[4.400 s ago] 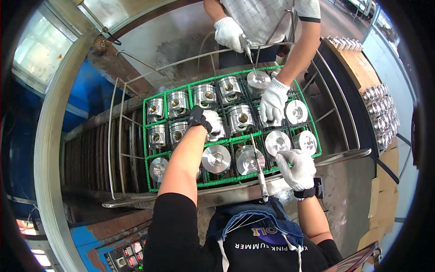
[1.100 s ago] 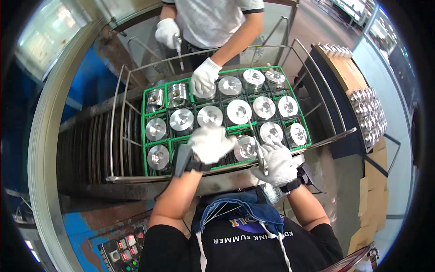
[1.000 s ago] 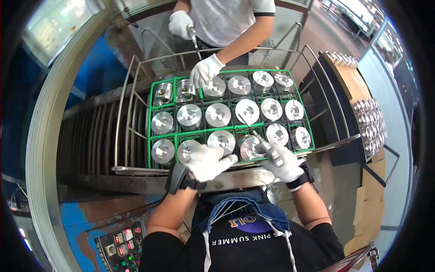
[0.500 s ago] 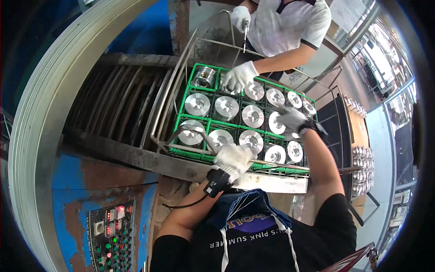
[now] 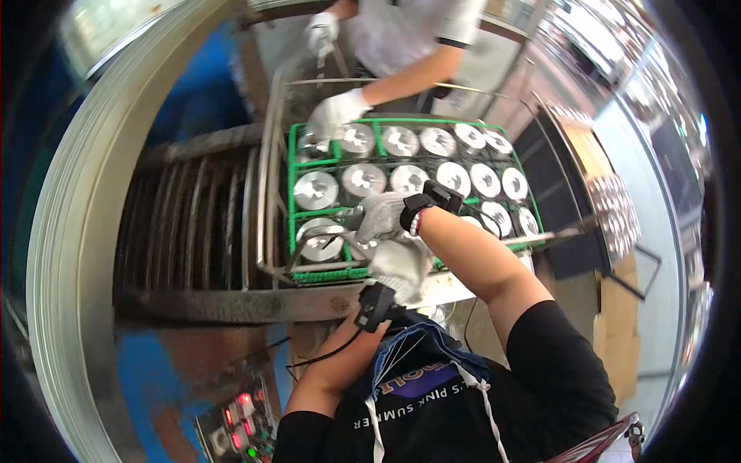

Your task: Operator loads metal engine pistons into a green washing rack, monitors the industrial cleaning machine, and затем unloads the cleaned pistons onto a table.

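A green wire tray (image 5: 292, 174) holds several round shiny metal pistons (image 5: 363, 179) in rows. My right hand (image 5: 380, 217), in a white glove, reaches across the tray's near left part and grips a thin metal tool (image 5: 351, 221) pointing at the front-left piston (image 5: 320, 239). My left hand (image 5: 401, 267), also gloved, lies just below it at the tray's near edge with its fingers curled; what it grips is hidden. A co-worker's gloved hand (image 5: 336, 113) rests on the far left pistons, and their other hand (image 5: 321, 32) is raised behind.
The tray sits in a steel frame (image 5: 266, 193) over a roller conveyor (image 5: 193, 224). A control panel with lit buttons (image 5: 239, 420) is at lower left. Stacked metal parts (image 5: 617, 220) and cardboard boxes (image 5: 617, 324) stand to the right.
My right hand has moved from the tray's right side across to its front left with the tool. My left hand stays at the near edge. The view has swung.
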The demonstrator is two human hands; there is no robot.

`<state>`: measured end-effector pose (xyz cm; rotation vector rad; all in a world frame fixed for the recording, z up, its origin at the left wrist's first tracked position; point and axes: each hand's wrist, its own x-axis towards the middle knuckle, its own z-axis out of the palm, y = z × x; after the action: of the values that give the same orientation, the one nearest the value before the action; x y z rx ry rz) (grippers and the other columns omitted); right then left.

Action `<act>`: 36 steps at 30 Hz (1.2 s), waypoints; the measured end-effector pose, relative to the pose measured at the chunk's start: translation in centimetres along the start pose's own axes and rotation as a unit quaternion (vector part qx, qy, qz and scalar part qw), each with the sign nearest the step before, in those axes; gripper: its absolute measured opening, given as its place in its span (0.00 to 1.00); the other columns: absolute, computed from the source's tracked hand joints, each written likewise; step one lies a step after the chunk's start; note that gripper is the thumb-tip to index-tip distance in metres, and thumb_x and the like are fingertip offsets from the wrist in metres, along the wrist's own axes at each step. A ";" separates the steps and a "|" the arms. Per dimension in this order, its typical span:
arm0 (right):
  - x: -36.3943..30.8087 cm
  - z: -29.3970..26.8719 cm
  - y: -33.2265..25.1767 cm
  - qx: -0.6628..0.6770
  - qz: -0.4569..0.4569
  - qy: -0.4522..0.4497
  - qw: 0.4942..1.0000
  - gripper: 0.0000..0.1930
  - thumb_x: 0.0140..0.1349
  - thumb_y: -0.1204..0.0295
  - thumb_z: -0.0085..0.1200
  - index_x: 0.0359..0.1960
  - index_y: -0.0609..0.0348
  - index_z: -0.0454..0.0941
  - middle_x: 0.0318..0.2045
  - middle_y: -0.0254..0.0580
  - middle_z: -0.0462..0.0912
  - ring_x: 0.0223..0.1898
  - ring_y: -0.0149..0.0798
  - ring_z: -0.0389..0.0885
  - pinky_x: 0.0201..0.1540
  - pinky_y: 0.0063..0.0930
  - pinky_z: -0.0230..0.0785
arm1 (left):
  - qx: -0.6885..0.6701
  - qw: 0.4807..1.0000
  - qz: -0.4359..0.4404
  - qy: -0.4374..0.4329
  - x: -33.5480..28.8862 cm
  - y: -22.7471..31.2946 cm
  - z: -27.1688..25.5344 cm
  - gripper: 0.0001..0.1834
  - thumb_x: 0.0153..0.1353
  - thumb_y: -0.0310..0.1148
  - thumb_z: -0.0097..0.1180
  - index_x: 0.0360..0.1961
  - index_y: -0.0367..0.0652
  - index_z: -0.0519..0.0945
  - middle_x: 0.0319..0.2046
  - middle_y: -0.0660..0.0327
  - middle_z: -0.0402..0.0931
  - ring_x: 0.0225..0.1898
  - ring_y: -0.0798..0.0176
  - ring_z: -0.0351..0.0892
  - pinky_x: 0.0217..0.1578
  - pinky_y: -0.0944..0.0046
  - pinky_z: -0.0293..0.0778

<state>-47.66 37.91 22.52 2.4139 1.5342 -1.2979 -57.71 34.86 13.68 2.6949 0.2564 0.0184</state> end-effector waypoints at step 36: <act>-33.7 29.7 39.8 0.403 0.202 0.364 0.815 0.34 0.65 0.57 0.58 0.72 0.43 0.61 0.63 0.43 0.74 0.59 0.42 0.76 0.64 0.32 0.67 | 0.081 0.667 0.690 0.269 3.9 36.4 -17.6 0.07 0.64 0.35 0.56 0.35 0.43 0.75 0.34 0.54 0.74 0.40 0.46 0.81 0.43 0.52 0.85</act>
<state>-42.79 -20.22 8.33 3.8025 0.3302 -1.1033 -48.34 10.51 44.85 2.2377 -1.6898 1.2513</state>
